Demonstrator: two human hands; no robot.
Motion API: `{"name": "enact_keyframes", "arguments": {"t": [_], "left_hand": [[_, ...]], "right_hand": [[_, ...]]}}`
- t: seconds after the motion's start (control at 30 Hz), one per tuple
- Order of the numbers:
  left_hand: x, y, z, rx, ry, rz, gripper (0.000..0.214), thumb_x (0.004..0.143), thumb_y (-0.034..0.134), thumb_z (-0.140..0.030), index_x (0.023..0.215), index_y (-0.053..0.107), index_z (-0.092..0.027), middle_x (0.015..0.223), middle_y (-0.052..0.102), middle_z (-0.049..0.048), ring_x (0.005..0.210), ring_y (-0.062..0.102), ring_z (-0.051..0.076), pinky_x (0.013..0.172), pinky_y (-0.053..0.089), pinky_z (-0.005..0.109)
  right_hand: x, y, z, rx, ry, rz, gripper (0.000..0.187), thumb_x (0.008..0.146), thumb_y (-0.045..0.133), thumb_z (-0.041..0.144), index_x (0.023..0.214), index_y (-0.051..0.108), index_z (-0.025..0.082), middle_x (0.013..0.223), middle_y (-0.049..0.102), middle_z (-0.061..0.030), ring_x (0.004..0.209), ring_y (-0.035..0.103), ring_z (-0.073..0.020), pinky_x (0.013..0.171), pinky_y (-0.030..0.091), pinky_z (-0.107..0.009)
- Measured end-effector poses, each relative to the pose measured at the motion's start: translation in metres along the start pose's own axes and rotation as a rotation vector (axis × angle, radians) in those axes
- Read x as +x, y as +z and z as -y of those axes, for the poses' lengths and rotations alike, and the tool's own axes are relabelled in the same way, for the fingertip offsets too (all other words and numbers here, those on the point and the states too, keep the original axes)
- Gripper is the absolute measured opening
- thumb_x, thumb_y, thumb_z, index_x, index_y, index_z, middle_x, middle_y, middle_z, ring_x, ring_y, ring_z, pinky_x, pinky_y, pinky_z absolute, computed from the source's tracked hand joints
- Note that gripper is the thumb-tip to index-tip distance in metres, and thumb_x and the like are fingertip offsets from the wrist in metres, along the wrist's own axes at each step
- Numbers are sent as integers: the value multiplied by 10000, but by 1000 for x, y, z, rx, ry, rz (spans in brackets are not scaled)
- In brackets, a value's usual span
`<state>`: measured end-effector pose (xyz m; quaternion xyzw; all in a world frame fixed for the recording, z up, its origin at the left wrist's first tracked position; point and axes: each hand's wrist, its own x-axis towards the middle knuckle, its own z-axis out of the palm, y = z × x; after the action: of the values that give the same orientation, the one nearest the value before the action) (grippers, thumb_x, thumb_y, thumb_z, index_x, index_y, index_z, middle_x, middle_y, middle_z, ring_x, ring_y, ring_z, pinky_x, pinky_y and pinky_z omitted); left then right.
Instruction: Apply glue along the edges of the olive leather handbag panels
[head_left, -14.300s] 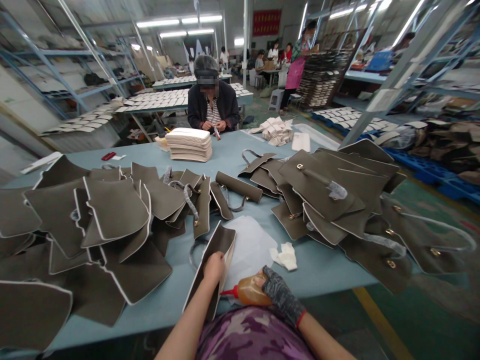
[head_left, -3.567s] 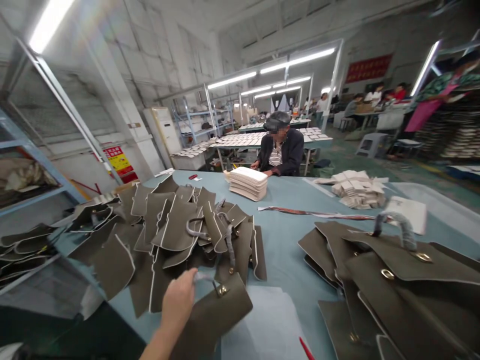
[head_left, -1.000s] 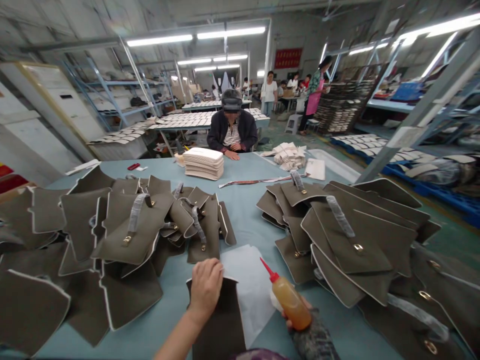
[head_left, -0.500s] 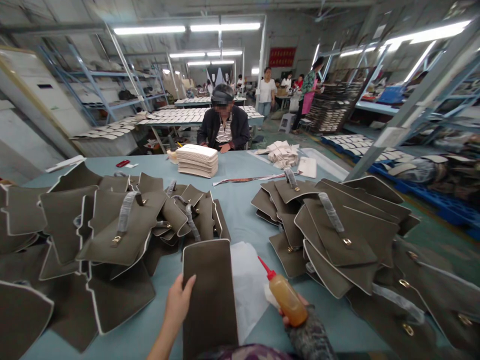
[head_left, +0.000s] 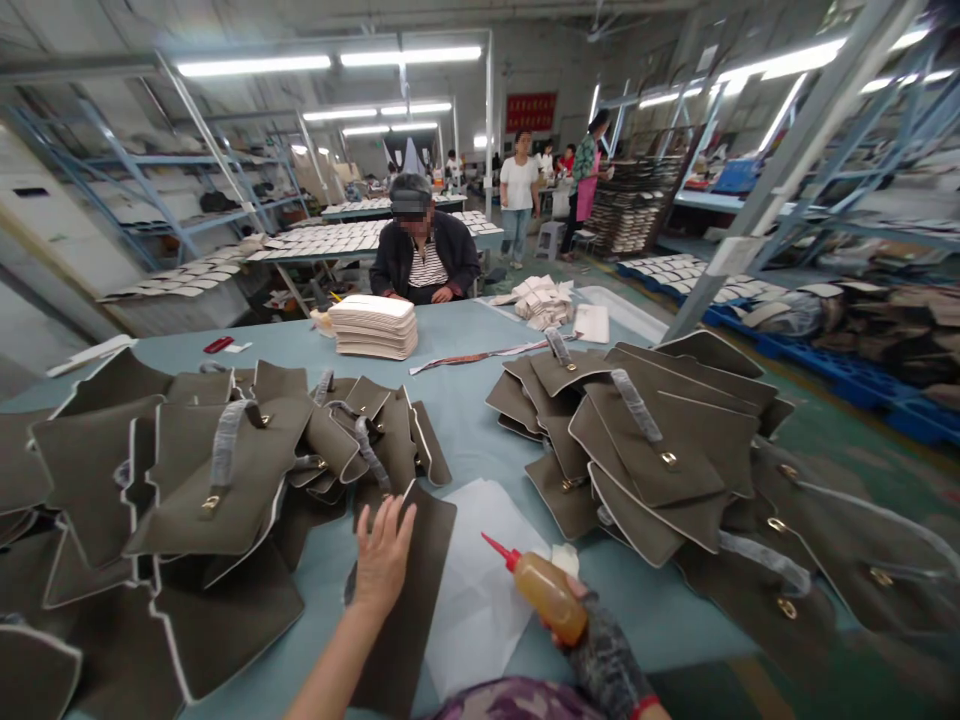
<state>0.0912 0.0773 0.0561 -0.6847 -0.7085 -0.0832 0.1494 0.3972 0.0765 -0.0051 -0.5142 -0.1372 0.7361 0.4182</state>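
In front of me a long olive-brown panel [head_left: 420, 560] with a pale edge lies at a slant, partly over a white paper sheet [head_left: 480, 590]. My left hand [head_left: 381, 560] is open over the panel's left side, fingers stretched forward; whether the palm presses on it I cannot tell. A squeeze bottle [head_left: 549, 598] of amber liquid, with a red pointed nozzle, is gripped by my right hand [head_left: 571, 625] above the sheet's right side. Its nozzle points left, towards the panel. A small white scrap [head_left: 565, 559] shows beside that hand, apparently held along with the bottle.
Flap pieces with wrapped handles and gold clasps form a left heap [head_left: 225, 470] and a right heap [head_left: 660, 440]. Across the blue-green table [head_left: 461, 400] are a stack of pale boards [head_left: 375, 328], a strip [head_left: 480, 357], pale pieces [head_left: 536, 300] and a seated co-worker [head_left: 424, 245].
My left hand has gone from the panel's left edge to lying over it with fingers spread. The panel has turned, its far end now leaning right. The view has shifted to the right.
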Motion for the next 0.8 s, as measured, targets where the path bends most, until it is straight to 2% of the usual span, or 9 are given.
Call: {"name": "enact_keyframes", "arguments": {"t": [0.03,0.1,0.17,0.2,0.27,0.33,0.47,0.6,0.8], "left_hand": [[-5,2,-4,-25,39,86,380,912,412,-109,1151,685,-220,1239,653,129,1221,557,267,1124,317,498],[-14,7,-18,-56,30,365,257,918,472,-202,1009,710,-174,1096,689,136,1097,616,280,1021,420,445],[-21,13,-34,-65,-100,587,246,890,548,-293,1023,680,-133,1121,662,161,1066,622,294,929,472,393],[-22,16,-40,-75,-188,645,278,881,562,-305,1065,656,-119,1182,634,174,1086,616,289,910,476,364],[-22,22,-45,-129,-339,694,292,894,540,-279,1126,610,-117,1272,584,172,1116,608,246,901,463,300],[-20,27,-42,-209,-423,718,229,903,521,-236,1088,607,-133,1248,592,142,1073,623,199,879,445,256],[-14,30,-28,-344,-458,733,126,883,531,-180,947,632,-138,1108,650,104,981,637,167,812,418,225],[-12,34,-23,-420,-499,738,232,910,421,-143,959,648,-134,1014,702,109,959,649,184,783,408,243],[-8,37,-22,-472,-565,762,273,883,424,-114,986,677,-109,1001,722,138,952,654,202,766,407,251]], "right_hand": [[-4,3,-1,47,11,-38,526,654,659,643,959,579,222,648,680,-30,520,618,-190,409,445,-281],[-8,10,-1,48,-3,-71,543,618,710,611,966,569,218,663,679,-17,519,609,-180,398,432,-266],[-6,15,2,-80,-50,-58,512,597,723,606,902,569,225,647,665,-8,505,597,-173,389,429,-263],[-4,18,3,-150,-70,-48,491,597,721,608,866,565,229,640,660,-9,504,598,-174,390,431,-264],[2,21,5,-253,-99,-28,477,597,702,628,818,552,233,636,658,-18,517,610,-188,391,431,-271],[9,24,5,-341,-141,-30,502,591,663,674,794,553,227,659,657,-31,549,623,-208,409,444,-293],[20,34,3,-514,-270,-78,498,567,635,694,708,578,220,679,625,-26,604,594,-198,560,502,-345],[25,48,2,-676,-426,-70,457,615,604,675,709,593,228,704,642,-48,697,602,-230,742,512,-393],[26,71,3,-799,-560,1,387,748,521,609,791,581,228,778,689,-88,762,643,-257,784,514,-398]]}}
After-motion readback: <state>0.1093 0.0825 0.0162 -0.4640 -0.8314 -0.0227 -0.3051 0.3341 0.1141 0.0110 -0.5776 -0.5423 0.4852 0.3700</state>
